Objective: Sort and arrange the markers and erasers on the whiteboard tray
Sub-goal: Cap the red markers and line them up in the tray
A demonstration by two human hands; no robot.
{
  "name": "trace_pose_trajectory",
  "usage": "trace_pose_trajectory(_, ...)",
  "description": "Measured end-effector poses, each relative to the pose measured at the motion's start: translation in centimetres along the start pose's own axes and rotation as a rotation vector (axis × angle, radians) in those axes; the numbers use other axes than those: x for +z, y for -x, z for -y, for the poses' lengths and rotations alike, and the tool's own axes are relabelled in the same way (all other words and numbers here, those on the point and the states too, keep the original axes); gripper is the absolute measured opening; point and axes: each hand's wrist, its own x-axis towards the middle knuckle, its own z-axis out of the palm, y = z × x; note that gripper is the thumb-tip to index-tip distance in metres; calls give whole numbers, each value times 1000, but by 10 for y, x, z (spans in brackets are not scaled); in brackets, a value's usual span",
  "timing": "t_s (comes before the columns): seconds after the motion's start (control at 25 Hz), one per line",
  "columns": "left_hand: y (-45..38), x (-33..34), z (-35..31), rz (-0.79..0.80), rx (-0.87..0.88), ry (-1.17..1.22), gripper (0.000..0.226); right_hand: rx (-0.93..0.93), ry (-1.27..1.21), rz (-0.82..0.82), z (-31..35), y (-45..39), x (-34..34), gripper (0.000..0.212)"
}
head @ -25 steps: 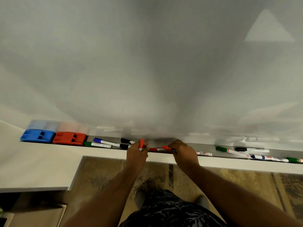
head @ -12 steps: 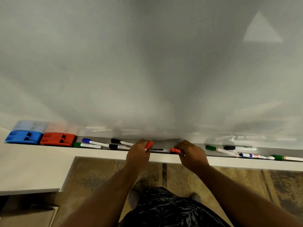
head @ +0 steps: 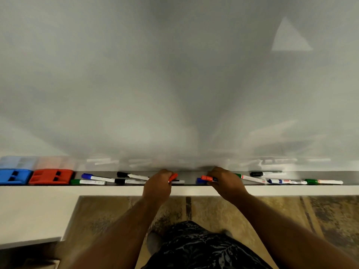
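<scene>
The grey whiteboard tray [head: 190,176] runs across the view. My left hand [head: 158,184] is closed around a red-capped marker [head: 172,177], cap sticking up to the right. My right hand [head: 225,181] grips another red-capped marker [head: 206,178], cap pointing left; a blue cap [head: 200,181] shows just under it. At the far left sit a blue eraser [head: 14,176] and a red eraser [head: 51,176] side by side. Green, blue and black markers [head: 101,179] lie left of my hands. Green, black and blue markers [head: 285,180] lie to the right.
The whiteboard [head: 174,84] fills the upper view. A white ledge [head: 116,190] fronts the tray, and a white surface [head: 33,214] extends at lower left. Patterned floor [head: 213,210] lies below.
Both hands have drawn apart along the tray, each keeping its red-capped marker. The left marker tilted from upright to slanting right. The view has shifted right, so the erasers sit nearer the left edge.
</scene>
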Motion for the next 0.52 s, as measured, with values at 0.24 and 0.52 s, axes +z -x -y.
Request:
trace_pose_trajectory(0.24, -1, 1, -10, 86, 86, -146, 19, 116, 56, -24, -16, 13, -3, 18)
trace_pose_trajectory(0.52, -7, 3, -13, 162, 96, -181, 26, 48, 54, -54, -19, 21, -2, 25)
